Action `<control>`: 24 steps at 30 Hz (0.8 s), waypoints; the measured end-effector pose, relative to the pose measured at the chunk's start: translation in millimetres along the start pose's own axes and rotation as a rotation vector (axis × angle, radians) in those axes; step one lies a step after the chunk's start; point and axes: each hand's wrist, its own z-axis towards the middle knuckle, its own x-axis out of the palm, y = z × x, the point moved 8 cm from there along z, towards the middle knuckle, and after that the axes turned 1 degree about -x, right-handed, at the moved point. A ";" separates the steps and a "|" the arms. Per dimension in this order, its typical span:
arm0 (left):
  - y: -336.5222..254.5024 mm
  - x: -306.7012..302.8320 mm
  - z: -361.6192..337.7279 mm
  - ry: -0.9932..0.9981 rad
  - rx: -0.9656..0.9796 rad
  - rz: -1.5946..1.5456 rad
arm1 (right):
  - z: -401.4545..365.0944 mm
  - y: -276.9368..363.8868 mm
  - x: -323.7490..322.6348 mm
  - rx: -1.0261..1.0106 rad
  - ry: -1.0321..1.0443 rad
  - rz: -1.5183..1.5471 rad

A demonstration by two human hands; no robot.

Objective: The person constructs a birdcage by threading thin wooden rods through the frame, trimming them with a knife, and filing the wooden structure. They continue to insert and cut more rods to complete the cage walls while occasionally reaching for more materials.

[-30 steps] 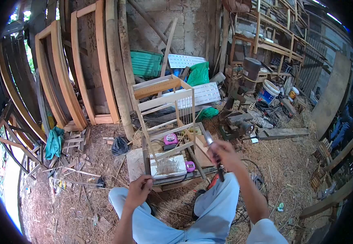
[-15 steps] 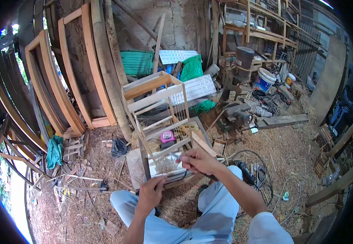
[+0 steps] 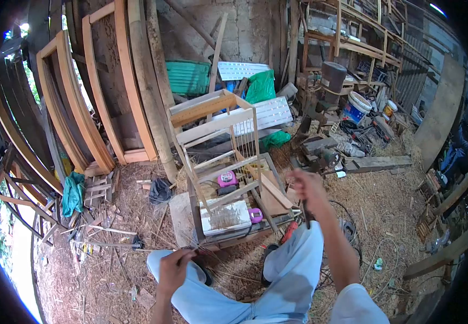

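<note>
My left hand (image 3: 173, 270) is over my left knee, its fingers pinched together around the end of something thin and dark. Raised above my right knee, my right hand (image 3: 308, 189) is closed on a dark tool (image 3: 306, 215) that points down. A wooden frame with thin rods (image 3: 212, 129) stands on a low work surface (image 3: 234, 241) in front of me. On that surface lie a pink tape measure (image 3: 227, 179), a white board (image 3: 226, 217), a purple object (image 3: 255, 215) and a triangular wood piece (image 3: 272, 195).
Tall wooden frames (image 3: 128, 81) lean at the left beside a bamboo pole. A green crate (image 3: 188, 77) and white slatted panels (image 3: 263, 116) lie at the back. A bucket (image 3: 354, 106), cables and planks are at the right. A red-handled tool (image 3: 289, 232) lies near my right knee.
My right hand has moved up and right, away from the white board. My left hand has moved down and left, off the work surface. The purple object has come into view.
</note>
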 end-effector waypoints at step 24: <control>-40.1 44.7 25.9 0.017 0.168 0.032 | -56.3 -42.7 108.2 0.023 0.627 -0.140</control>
